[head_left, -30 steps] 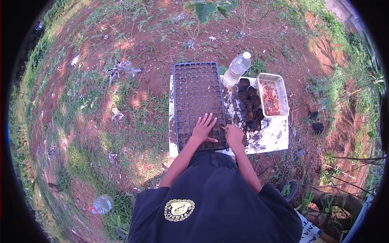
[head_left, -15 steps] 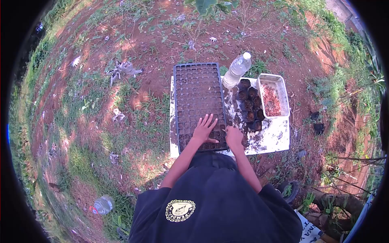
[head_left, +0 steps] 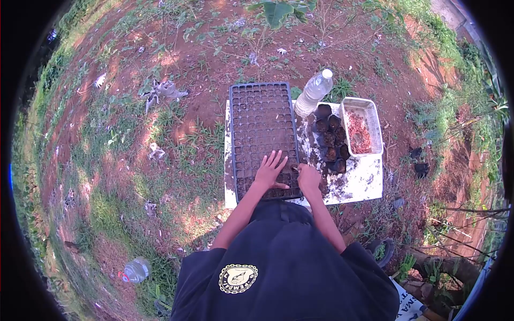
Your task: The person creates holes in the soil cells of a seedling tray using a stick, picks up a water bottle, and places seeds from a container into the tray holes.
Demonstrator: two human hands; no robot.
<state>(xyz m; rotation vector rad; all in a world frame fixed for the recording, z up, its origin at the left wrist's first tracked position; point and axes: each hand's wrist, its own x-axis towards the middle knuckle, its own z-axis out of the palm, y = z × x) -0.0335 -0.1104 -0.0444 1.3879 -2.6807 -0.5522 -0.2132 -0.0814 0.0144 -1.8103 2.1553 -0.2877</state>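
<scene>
A dark seedling tray with many soil-filled cells lies on a white, soil-smeared board. My left hand rests flat on the lower part of the tray, fingers spread. At the tray's right edge is my right hand, its fingers closed and a fingertip or small item over a cell; what it may hold is too small to make out. Small black pots of soil stand to the right of the tray, beside a white basket with reddish bits inside.
A clear plastic bottle with a white cap stands behind the pots. Another plastic bottle lies on the grass at lower left. Leafy plants rise beyond the board, and a curved trunk and thin branches are at lower right.
The view has shifted very slightly. My right hand has moved only a little at the tray's edge, and my left hand keeps its place on the tray.
</scene>
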